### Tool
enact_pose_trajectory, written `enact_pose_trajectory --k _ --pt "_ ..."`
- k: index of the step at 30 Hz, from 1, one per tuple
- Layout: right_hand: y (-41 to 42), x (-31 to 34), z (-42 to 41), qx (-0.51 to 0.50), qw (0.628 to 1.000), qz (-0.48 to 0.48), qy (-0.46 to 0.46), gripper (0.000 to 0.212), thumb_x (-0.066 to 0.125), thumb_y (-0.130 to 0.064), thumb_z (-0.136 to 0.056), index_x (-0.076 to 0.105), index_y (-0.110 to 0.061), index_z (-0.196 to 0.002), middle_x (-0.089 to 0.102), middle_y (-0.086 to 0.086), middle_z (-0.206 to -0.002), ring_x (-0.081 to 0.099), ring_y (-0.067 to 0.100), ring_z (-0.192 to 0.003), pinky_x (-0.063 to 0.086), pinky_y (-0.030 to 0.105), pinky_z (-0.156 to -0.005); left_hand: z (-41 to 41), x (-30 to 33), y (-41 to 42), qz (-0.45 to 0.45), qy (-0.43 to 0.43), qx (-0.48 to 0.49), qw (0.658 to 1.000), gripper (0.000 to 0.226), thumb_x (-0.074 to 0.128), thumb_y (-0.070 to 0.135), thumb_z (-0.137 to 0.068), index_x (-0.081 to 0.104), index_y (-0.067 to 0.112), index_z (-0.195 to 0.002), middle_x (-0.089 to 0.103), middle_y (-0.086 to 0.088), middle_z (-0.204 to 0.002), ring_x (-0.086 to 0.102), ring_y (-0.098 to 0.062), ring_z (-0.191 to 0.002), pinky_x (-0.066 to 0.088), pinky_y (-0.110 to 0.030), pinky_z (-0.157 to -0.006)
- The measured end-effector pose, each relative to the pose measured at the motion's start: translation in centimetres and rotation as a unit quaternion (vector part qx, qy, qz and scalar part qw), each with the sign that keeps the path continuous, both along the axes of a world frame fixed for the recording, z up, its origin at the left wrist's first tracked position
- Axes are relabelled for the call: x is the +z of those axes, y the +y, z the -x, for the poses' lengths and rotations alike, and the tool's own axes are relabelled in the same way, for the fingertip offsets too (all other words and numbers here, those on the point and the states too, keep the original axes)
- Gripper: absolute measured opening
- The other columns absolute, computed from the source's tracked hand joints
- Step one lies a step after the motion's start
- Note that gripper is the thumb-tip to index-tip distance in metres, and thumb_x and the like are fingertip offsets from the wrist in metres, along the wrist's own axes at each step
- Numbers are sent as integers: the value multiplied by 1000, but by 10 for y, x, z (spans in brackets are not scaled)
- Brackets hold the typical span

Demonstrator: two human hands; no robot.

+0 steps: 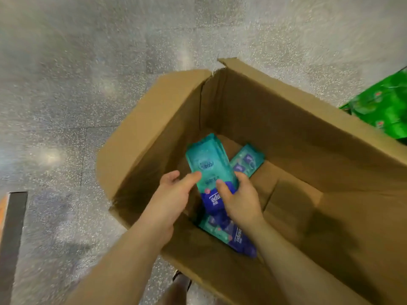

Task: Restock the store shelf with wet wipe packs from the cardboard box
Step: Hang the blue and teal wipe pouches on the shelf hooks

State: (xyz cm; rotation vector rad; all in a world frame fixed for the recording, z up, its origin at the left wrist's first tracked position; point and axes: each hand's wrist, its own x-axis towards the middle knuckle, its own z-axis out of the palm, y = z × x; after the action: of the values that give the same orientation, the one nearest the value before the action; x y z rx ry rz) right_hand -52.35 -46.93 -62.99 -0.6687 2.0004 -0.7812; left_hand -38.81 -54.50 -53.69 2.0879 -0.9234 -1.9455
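Both forearms reach into the cardboard box [286, 133]. Right hand [239, 201] grips a teal wet wipe pack [209, 166]; left hand [174, 194] touches it, fingers relaxed. I fear the slick wrapper slipping, dropping among two packs below.

Box [275, 111] right of centre on floor [88, 84]; three packs [209, 164] inside, far-left corner; bag [383, 106] far right.
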Motion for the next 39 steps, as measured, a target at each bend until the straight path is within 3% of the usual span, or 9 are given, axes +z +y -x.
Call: enact_pose_trajectory --k 3,6,10,14,22,26,33,37,39 --pt "8 44 3 -79 959 33 -270 27 66 -36 -99 65 -16 -116 78 3 -106 75 20 -98 59 40 -88 14 -2 2 -73 107 6 992 104 88 55 -49 44 27 -139 71 0 -116 71 -21 -100 54 -42 -88" --pt "4 30 14 -142 925 9 -353 36 57 -46 -101 67 -16 -118 77 10 -110 73 29 -104 57 47 -95 20 -5 0 -55 161 34 985 64 81 33 -67 58 18 -125 75 -8 -104 73 -25 -94 57 -40 -80" --pt "-31 -70 39 -280 940 -153 -117 111 73 -89 -46 57 -14 -126 66 12 -126 64 37 -114 54 49 -97 13 -14 -6 -37 155 63 985 68 80 35 -61 58 20 -123 76 -7 -100 75 -23 -86 58 -39 -75" --pt "-69 -134 40 -288 933 -213 -34 144 85 -69 -46 6 -21 -156 30 21 -151 37 45 -136 38 55 -113 5 -13 -10 -15 168 58 984 61 79 32 -63 58 25 -120 76 -6 -99 75 -22 -83 58 -35 -66" --pt "-14 -62 56 -317 938 -49 -130 100 79 -23 -81 15 -23 -158 48 6 -138 59 23 -104 53 42 -92 -3 5 -4 18 174 34 984 65 78 18 -63 56 20 -124 76 -7 -103 75 -25 -87 58 -35 -65" --pt "19 62 58 -137 977 67 -146 91 72 -8 -87 17 -37 -154 50 -18 -119 63 6 -99 55 26 -80 9 3 12 17 169 92 981 56 78 14 -76 54 22 -125 74 -9 -106 74 -26 -89 58 -38 -68" --pt "26 146 19 236 955 100 152 97 81 -53 -63 31 -31 -144 36 -3 -129 42 18 -121 44 37 -104 41 14 45 1 348 135 928 74 85 38 -65 58 12 -129 69 -13 -118 70 -24 -98 56 -36 -82" --pt "22 116 53 -46 980 140 -133 45 73 -42 -85 54 -31 -125 62 -6 -107 64 1 -86 51 20 -72 31 12 38 16 304 123 945 76 77 22 -58 57 7 -130 69 -20 -117 69 -33 -95 53 -50 -93" --pt "33 45 72 -121 989 58 -64 44 66 -53 -80 59 -29 -117 65 -2 -104 65 13 -90 55 34 -74 24 19 30 39 298 119 946 76 74 25 -53 60 7 -126 72 -16 -109 70 -32 -92 51 -51 -95"
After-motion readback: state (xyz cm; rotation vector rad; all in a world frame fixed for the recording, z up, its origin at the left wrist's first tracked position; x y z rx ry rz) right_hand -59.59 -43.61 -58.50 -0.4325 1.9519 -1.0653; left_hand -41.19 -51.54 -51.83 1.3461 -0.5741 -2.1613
